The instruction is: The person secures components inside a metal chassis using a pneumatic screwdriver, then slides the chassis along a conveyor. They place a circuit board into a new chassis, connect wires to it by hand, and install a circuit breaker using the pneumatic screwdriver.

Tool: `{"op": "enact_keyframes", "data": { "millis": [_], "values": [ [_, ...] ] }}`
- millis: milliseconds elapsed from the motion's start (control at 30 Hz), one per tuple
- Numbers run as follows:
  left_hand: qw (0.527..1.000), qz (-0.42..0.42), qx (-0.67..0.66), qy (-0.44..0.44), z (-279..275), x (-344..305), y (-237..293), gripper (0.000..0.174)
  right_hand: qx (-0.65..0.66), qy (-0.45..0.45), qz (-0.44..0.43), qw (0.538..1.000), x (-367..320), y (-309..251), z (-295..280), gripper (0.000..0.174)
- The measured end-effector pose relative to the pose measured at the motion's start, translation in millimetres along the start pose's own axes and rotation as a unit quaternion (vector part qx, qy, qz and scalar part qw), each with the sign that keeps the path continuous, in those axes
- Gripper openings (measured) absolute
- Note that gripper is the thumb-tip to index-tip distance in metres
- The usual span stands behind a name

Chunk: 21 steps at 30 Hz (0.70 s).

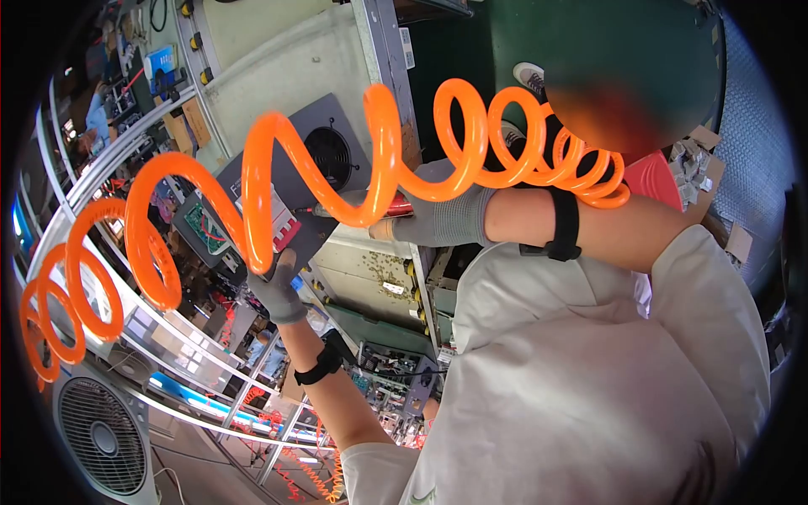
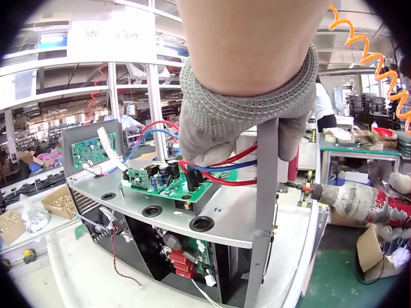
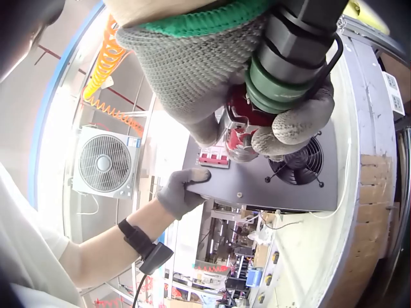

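Observation:
A grey metal panel [image 3: 247, 186] with a fan grille [image 3: 300, 160] and a red-toggled breaker switch [image 3: 213, 158] stands upright on an electronics chassis [image 2: 154, 208]. My gloved left hand [image 3: 182, 194] grips the panel's edge beside the breaker, thumb on its outer face. Green circuit boards [image 2: 170, 186] and red and blue wires [image 2: 225, 168] lie just below that hand in the left wrist view. My gloved right hand [image 1: 446, 220] holds a red air screwdriver [image 1: 401, 204] in front of the panel, its bit pointing at the panel near the breaker.
An orange coiled air hose [image 1: 383, 160] stretches across the head view, over the panel. The chassis stands on a pale workbench [image 2: 70, 263] with boxes of small parts [image 2: 59, 202] behind it. A box fan [image 3: 104, 162] is off to the left-hand side.

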<state>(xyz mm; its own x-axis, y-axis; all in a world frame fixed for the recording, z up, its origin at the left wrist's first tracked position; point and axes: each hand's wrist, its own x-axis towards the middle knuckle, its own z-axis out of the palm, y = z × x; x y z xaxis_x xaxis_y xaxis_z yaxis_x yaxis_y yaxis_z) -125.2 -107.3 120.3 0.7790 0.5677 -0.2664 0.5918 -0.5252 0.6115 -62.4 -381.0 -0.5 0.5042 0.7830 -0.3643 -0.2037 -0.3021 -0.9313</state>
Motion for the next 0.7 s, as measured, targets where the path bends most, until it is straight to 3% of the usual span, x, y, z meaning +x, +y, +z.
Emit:
{"op": "enact_keyframes", "data": {
  "millis": [133, 200, 233, 333, 533, 700],
  "values": [
    [1.000, 0.013, -0.002, 0.001, 7, -4, 9, 0.042, -0.043, 0.013, 0.016, 0.999, -7, -13, -11, 0.038],
    [1.000, 0.020, 0.004, -0.002, 9, -4, 10, 0.043, -0.109, -0.053, 0.056, 0.991, -8, -25, -20, 0.059],
    [1.000, 0.019, -0.005, 0.004, 10, -5, 10, 0.043, -0.112, -0.052, 0.056, 0.991, -6, -22, -16, 0.059],
    [1.000, 0.016, -0.012, 0.006, 6, -3, 6, 0.044, -0.061, 0.027, -0.026, 0.997, 2, -14, -2, 0.059],
    [1.000, 0.014, -0.012, 0.004, 2, 1, -2, 0.047, -0.087, 0.037, 0.010, 0.995, -1, -28, -7, 0.057],
    [0.999, 0.002, -0.033, 0.004, 3, 0, -1, 0.048, -0.113, -0.068, 0.105, 0.986, -12, -51, -32, 0.055]
  ]
}}
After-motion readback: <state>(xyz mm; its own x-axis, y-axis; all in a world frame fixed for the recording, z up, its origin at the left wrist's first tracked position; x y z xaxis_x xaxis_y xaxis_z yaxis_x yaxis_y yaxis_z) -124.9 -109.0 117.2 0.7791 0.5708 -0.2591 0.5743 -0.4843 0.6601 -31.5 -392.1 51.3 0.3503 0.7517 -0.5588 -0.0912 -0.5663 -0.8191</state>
